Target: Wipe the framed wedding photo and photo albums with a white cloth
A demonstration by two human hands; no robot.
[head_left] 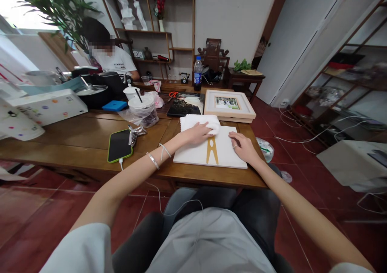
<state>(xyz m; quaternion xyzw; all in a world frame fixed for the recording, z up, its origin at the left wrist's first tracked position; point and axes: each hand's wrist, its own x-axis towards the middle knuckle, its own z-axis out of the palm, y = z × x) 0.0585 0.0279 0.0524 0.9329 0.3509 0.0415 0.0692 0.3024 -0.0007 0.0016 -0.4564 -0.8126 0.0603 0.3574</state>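
Note:
A white board (223,154) with a wooden clothespin (212,150) fixed on it lies flat on the wooden table (90,140) in front of me. My left hand (198,134) presses a bunched white cloth (208,123) onto the board's far edge, fingers curled over it. My right hand (243,144) rests flat on the board's right side, fingers stretched out, a ring on one finger. Two bracelets circle my left wrist.
A framed photo (229,103) and a dark photo print (186,103) lie beyond the board. A green-cased phone (119,145) charges at left, next to a metal clip (136,132) and lidded cups (142,107). Another person (113,57) sits across the table. Cables trail over the red floor at right.

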